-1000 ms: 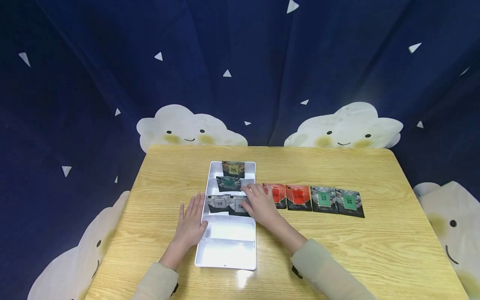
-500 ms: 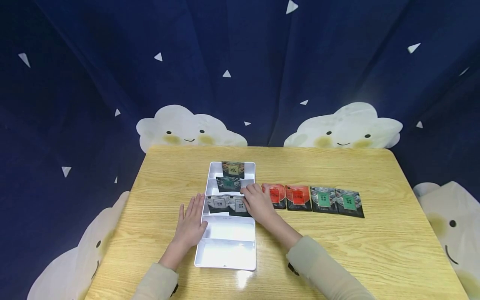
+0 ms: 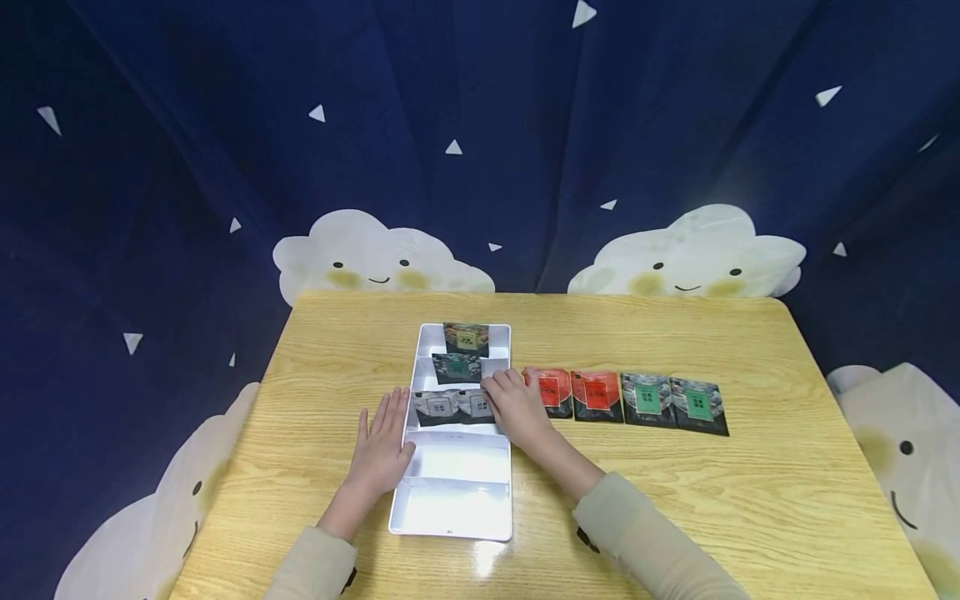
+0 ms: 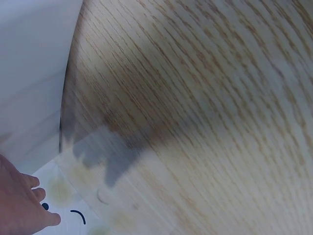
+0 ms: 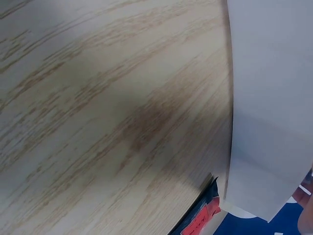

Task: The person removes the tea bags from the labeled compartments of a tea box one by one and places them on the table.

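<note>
A white divided tray (image 3: 452, 507) stands lengthwise on the table. Across its middle compartment stand two grey-labelled sachets, the left one (image 3: 438, 406) and the right one (image 3: 476, 405), side by side and overlapping a little. My right hand (image 3: 519, 410) reaches over the tray's right wall and pinches the right grey sachet at its right edge; the fingertips are partly hidden. My left hand (image 3: 384, 450) lies with straight fingers along the tray's left wall, touching it. Farther back in the tray are a dark green sachet (image 3: 456, 368) and a yellow-labelled sachet (image 3: 467, 339).
Right of the tray, a row of sachets lies on the table (image 3: 675, 508): two red ones, the nearer (image 3: 555, 393) partly behind my right hand and another (image 3: 597, 395), then two green-labelled ones (image 3: 648, 398). A dark blue curtain (image 3: 525, 125) hangs behind.
The right grey sachet has shifted slightly up and left, closer against its neighbour. My right hand has edged slightly left; my left hand has stayed in place.
</note>
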`<state>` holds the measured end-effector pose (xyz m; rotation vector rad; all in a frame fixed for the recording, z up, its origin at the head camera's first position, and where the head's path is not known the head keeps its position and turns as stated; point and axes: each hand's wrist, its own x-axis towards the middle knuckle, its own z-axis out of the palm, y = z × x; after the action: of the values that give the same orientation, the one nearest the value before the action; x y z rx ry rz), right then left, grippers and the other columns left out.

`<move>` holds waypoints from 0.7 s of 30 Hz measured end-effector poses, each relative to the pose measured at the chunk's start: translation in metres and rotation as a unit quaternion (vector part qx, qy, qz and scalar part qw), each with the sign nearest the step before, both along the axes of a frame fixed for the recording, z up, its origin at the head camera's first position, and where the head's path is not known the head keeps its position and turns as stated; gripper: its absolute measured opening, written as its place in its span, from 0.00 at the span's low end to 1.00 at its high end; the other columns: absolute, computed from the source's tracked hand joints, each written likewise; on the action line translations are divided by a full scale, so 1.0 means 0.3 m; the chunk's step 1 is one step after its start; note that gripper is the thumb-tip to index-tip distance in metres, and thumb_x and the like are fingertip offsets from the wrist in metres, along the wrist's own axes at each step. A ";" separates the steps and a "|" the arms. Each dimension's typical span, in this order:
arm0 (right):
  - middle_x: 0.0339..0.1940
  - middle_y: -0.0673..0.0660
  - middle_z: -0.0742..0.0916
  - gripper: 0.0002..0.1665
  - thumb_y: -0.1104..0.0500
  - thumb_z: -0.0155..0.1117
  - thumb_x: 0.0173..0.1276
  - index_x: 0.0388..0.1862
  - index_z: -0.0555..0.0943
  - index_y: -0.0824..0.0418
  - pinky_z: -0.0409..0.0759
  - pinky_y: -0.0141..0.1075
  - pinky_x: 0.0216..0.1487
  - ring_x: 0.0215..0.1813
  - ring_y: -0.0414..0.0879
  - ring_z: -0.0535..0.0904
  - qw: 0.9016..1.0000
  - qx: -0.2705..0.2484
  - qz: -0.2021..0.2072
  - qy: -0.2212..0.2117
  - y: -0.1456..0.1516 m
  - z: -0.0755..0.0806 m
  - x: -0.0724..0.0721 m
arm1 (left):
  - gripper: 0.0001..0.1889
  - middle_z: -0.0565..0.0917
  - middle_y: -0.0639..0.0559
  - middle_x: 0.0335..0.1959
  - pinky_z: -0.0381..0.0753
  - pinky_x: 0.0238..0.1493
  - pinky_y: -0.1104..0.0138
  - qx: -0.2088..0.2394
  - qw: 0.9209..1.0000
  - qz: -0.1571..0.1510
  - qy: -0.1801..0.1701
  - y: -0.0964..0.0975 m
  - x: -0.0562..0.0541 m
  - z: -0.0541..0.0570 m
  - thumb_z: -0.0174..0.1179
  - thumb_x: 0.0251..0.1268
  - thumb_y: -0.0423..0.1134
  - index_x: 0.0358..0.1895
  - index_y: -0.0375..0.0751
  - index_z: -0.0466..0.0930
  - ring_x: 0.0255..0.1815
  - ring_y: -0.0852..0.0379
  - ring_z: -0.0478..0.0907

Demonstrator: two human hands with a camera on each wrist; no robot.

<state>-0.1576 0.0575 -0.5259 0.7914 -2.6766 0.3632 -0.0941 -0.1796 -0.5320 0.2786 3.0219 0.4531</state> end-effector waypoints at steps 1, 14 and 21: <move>0.32 0.50 0.79 0.05 0.57 0.56 0.65 0.38 0.78 0.54 0.63 0.51 0.51 0.41 0.47 0.73 1.000 0.002 0.000 -0.001 0.000 0.000 0.000 | 0.39 0.47 0.41 0.73 0.38 0.68 0.44 0.000 1.000 0.000 -0.001 0.000 0.000 0.000 0.47 0.59 0.42 0.72 0.38 0.40 0.72 0.42 0.44; 0.36 0.51 0.80 0.07 0.60 0.54 0.64 0.41 0.75 0.56 0.63 0.50 0.52 0.42 0.47 0.72 1.000 -0.010 -0.006 -0.012 -0.006 0.038 0.009 | 0.40 0.46 0.41 0.73 0.38 0.68 0.44 0.000 1.000 0.000 0.000 -0.002 0.000 0.002 0.48 0.59 0.42 0.72 0.38 0.39 0.72 0.42 0.43; 0.39 0.51 0.82 0.08 0.61 0.53 0.64 0.42 0.76 0.57 0.63 0.47 0.51 0.42 0.46 0.73 0.998 -0.065 -0.008 -0.014 0.000 0.109 0.013 | 0.40 0.46 0.42 0.73 0.38 0.68 0.44 -0.003 1.000 -0.002 -0.001 -0.001 0.000 0.003 0.47 0.60 0.42 0.72 0.38 0.39 0.72 0.43 0.43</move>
<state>-0.1536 0.0574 -0.4932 0.7315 -2.6508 0.5413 -0.0940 -0.1800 -0.5312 0.2820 3.0193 0.4450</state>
